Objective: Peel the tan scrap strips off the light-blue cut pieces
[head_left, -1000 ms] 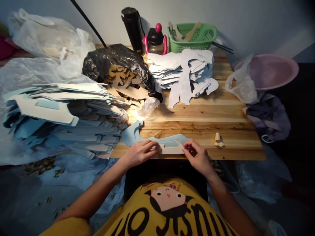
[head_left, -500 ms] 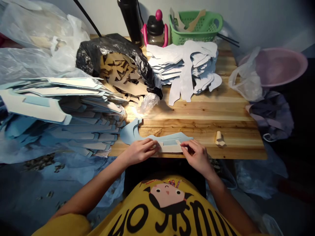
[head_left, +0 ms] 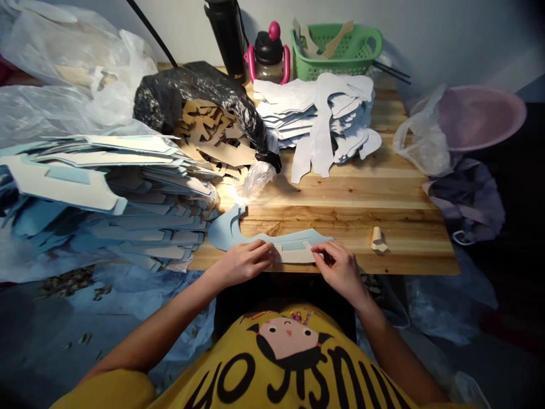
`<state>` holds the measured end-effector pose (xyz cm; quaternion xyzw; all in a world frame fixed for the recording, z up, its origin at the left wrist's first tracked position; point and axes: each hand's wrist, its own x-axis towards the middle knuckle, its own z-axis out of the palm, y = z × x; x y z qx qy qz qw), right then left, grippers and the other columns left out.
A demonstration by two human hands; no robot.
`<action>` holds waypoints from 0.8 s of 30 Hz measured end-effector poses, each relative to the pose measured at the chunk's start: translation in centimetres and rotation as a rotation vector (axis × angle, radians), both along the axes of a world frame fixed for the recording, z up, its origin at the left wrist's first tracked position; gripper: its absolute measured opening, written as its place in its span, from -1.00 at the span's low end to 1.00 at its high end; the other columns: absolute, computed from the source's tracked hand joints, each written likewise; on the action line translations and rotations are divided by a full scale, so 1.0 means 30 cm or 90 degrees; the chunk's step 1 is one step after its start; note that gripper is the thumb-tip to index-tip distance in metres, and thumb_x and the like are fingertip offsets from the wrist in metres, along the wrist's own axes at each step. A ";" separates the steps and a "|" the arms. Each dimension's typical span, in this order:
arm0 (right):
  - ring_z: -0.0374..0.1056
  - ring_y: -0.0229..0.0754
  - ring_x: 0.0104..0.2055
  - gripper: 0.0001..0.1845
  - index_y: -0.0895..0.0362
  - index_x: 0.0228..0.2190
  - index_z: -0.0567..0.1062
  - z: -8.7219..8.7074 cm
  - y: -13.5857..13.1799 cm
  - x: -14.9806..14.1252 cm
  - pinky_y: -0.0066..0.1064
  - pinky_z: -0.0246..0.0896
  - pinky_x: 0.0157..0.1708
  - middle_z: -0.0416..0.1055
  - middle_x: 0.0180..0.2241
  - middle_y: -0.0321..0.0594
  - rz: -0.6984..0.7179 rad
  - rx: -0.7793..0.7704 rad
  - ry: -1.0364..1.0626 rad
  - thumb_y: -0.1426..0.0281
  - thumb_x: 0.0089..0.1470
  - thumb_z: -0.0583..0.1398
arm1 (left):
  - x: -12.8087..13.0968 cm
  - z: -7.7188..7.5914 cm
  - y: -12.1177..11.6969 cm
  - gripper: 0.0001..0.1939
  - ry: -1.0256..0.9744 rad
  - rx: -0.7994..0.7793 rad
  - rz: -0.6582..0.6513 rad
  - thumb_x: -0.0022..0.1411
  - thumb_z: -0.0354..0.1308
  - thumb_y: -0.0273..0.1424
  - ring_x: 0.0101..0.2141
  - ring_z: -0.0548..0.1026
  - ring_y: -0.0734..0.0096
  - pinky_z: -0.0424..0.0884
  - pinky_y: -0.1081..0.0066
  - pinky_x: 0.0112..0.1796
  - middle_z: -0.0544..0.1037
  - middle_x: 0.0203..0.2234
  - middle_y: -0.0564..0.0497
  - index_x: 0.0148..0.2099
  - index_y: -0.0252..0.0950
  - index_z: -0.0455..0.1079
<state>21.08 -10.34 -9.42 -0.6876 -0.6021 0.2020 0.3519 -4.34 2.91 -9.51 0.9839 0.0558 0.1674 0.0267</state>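
Observation:
A light-blue curved cut-out sheet (head_left: 222, 232) lies along the table's front edge. On its right part rests a cream cut-out piece (head_left: 294, 257) with a rectangular notch that shows blue beneath. My left hand (head_left: 247, 261) is closed, its fingers pressed together at the cream piece's left end; the fingertips partly hide that end. At the other end, my right hand (head_left: 339, 268) pinches the cream piece's right tip between thumb and fingers. Right of it on the table sits a small folded tan scrap (head_left: 378, 240).
To the left is a tall pile of blue-and-cream pieces (head_left: 140, 210). Behind are a black bag (head_left: 157, 94) of tan cut-outs (head_left: 213, 133), a stack of white cut-outs (head_left: 321, 113), a drink bottle (head_left: 269, 57) and a green basket (head_left: 336, 65). A pink basin (head_left: 485, 116) stands at right.
The camera view has shifted slightly. Both hands and the cream piece stay in nearly the same place.

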 end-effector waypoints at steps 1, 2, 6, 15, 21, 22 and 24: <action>0.37 -0.18 -0.37 -0.89 0.09 -0.34 0.52 -0.002 0.000 -0.001 -0.35 0.23 -0.30 0.49 -0.40 -0.23 0.000 0.000 -0.002 0.47 0.18 0.17 | 0.000 0.001 0.001 -0.68 0.005 -0.001 0.001 0.44 -0.07 -0.46 -0.26 0.45 0.39 0.37 0.48 -0.40 0.53 -0.14 -0.12 -0.27 -0.32 0.48; 0.37 -0.17 -0.37 -0.89 0.09 -0.34 0.52 -0.004 0.000 -0.002 -0.35 0.23 -0.30 0.49 -0.40 -0.23 0.000 0.001 -0.004 0.47 0.18 0.17 | 0.001 0.003 0.002 -0.69 0.011 -0.004 0.001 0.44 -0.07 -0.46 -0.26 0.45 0.39 0.38 0.48 -0.41 0.53 -0.14 -0.12 -0.26 -0.32 0.48; 0.39 -0.13 -0.32 -0.87 0.09 -0.34 0.50 -0.008 -0.002 -0.009 -0.31 0.25 -0.26 0.49 -0.38 -0.20 0.002 0.016 -0.038 0.49 0.18 0.15 | 0.010 0.029 -0.021 -0.77 0.035 -0.061 0.015 0.36 -0.01 -0.51 -0.23 0.47 0.33 0.47 0.40 -0.33 0.54 -0.14 -0.15 -0.21 -0.34 0.49; 0.37 -0.06 -0.23 -0.82 0.11 -0.27 0.48 -0.011 -0.020 -0.046 -0.23 0.29 -0.17 0.48 -0.32 -0.15 0.017 0.046 -0.124 0.55 0.23 0.10 | 0.128 0.026 -0.181 -0.73 -0.017 -0.006 0.075 0.36 -0.02 -0.54 0.04 0.48 0.11 0.44 0.08 0.08 0.51 0.05 -0.27 -0.03 -0.45 0.48; 0.43 -0.10 -0.24 -0.84 0.10 -0.15 0.50 -0.038 -0.055 -0.043 -0.25 0.40 -0.22 0.40 -0.14 -0.02 -0.186 0.122 -0.136 0.42 0.26 0.14 | 0.145 -0.013 -0.183 -0.64 -0.025 -0.056 0.063 0.41 -0.08 -0.54 0.05 0.49 0.16 0.46 0.12 0.07 0.50 0.09 -0.24 0.19 -0.43 0.33; 0.43 -0.09 -0.22 -0.83 0.10 -0.14 0.50 -0.038 -0.059 -0.042 -0.24 0.41 -0.21 0.39 -0.13 0.00 -0.219 0.138 -0.139 0.42 0.27 0.12 | 0.145 -0.016 -0.184 -0.63 -0.023 -0.063 0.066 0.42 -0.08 -0.54 0.05 0.49 0.16 0.46 0.11 0.08 0.50 0.09 -0.23 0.20 -0.41 0.33; 0.44 -0.06 -0.15 -0.80 0.08 -0.12 0.48 -0.032 -0.062 -0.045 -0.20 0.42 -0.13 0.42 -0.16 -0.02 -0.222 0.183 -0.145 0.47 0.28 0.09 | 0.147 -0.021 -0.187 -0.63 -0.025 -0.069 0.072 0.41 -0.08 -0.54 0.05 0.49 0.15 0.46 0.10 0.08 0.50 0.10 -0.23 0.20 -0.39 0.33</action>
